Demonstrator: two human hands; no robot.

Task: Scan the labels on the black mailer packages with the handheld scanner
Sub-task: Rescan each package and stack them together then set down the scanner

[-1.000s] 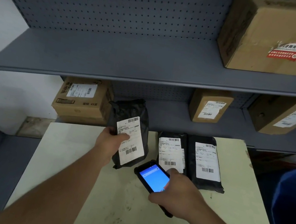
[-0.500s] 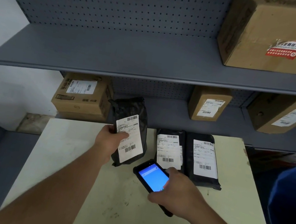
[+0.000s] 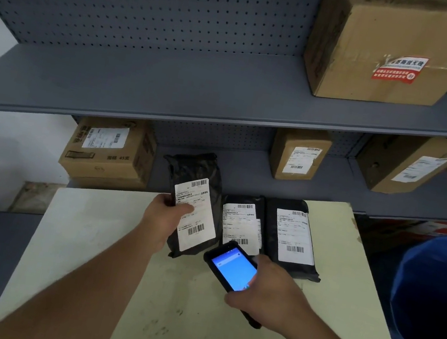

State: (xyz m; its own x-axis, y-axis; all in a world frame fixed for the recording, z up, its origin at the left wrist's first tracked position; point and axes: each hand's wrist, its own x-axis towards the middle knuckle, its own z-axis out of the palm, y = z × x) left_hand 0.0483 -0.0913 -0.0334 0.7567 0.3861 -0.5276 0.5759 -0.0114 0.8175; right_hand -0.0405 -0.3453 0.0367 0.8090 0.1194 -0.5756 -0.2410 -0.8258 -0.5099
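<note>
Both hands point(image 3: 163, 218) point(image 3: 269, 296) still hold mailer point(image 3: 194, 208) and scanner point(image 3: 232, 270), unchanged

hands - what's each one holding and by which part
Left hand holds a black mailer by its left edge, thumb on the label. Right hand grips the handheld scanner by its lower body.

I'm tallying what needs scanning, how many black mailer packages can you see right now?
3. One black mailer is held up in the left hand; the middle mailer and right mailer lie side by side on the table. Others could be hidden.
</note>
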